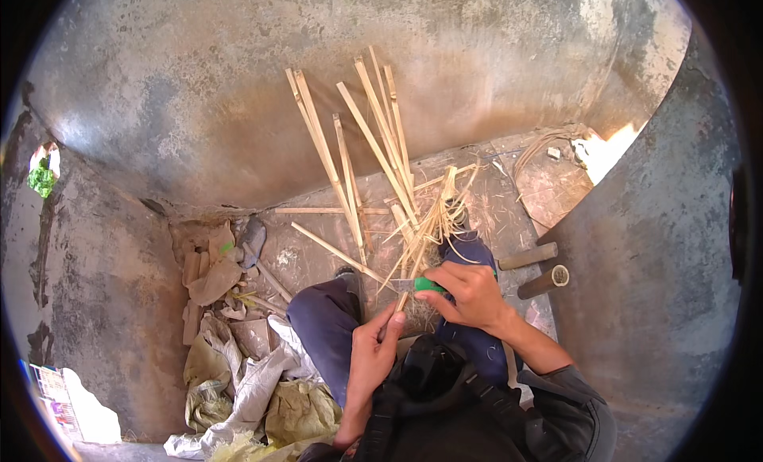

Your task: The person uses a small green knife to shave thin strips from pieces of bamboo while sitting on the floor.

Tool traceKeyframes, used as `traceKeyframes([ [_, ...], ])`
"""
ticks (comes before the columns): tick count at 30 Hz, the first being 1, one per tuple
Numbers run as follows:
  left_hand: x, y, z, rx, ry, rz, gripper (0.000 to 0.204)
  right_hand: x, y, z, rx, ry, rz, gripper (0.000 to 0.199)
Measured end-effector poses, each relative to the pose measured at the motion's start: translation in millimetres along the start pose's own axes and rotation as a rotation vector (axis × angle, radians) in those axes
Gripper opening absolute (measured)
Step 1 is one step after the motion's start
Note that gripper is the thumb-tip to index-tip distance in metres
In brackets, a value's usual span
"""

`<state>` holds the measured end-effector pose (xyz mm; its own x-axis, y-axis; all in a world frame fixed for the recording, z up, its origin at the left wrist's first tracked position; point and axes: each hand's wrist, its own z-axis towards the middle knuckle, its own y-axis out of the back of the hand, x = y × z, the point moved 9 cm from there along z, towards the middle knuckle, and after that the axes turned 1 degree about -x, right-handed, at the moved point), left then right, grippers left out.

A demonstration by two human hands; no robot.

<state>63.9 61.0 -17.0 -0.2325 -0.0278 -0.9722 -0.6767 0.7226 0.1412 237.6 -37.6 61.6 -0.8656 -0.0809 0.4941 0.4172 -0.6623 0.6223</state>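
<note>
Nearest to us, our left hand [372, 352] is curled around the lower end of a thin bamboo strip [401, 301], thumb and fingers pinching it low down, just above our lap. Just beyond and to the right of it, our right hand [469, 295] is closed in a fist around a green-handled knife [425, 285], whose short blade points left toward the strip and appears to meet it. We judge the strip to be light, stiff along its length yet springy, with splintery edges, so it is best gripped close to the blade where it flexes least, fingers kept behind the cutting edge. The knife handle looks smooth and plastic, wanting a firm full-fist hold. Past the right hand, a fan of pale slivers [433, 215] spreads upward from the strip's far end, fine, fibrous and easily snapped. Farther out from both hands, longer split bamboo slats [350, 152] lie crossed on the dusty floor [524, 192] and lean toward the rough, stained concrete wall [238, 88]. To the right of the right hand lie two short round bamboo sections [544, 281], hollow at the end. Left of the left hand sits a heap of crumpled sacks and rubble [238, 374], soft and dull in colour.
</note>
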Motion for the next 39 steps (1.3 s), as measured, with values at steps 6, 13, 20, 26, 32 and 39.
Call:
traceKeyframes([
  [6,-10.4,0.0,0.0,-0.114,-0.126,0.069,0.04,-2.0,4.9,4.9,-0.045,-0.013,-0.009,0.031],
  [13,-16.7,-0.8,-2.3,-0.12,-0.117,0.064,0.041,-3.2,9.0,5.8,-0.091,0.0,-0.027,0.032],
  [20,-14.3,-1.4,-1.1,-0.134,-0.144,0.047,0.041,-5.5,11.2,8.7,-0.092,-0.012,-0.066,0.032],
  [26,-12.3,-0.5,0.9,-0.151,-0.203,0.058,0.04,-7.1,12.8,11.0,-0.097,-0.024,-0.094,0.028],
  [32,-0.7,-2.3,-12.1,-0.129,-0.111,0.065,0.038,-79.4,42.8,16.1,-0.26,-0.162,-0.116,0.023],
  [39,-9.8,-0.9,-9.4,-0.096,-0.201,0.04,0.039,-118.6,12.2,4.3,-0.04,-0.428,0.599,0.021],
])
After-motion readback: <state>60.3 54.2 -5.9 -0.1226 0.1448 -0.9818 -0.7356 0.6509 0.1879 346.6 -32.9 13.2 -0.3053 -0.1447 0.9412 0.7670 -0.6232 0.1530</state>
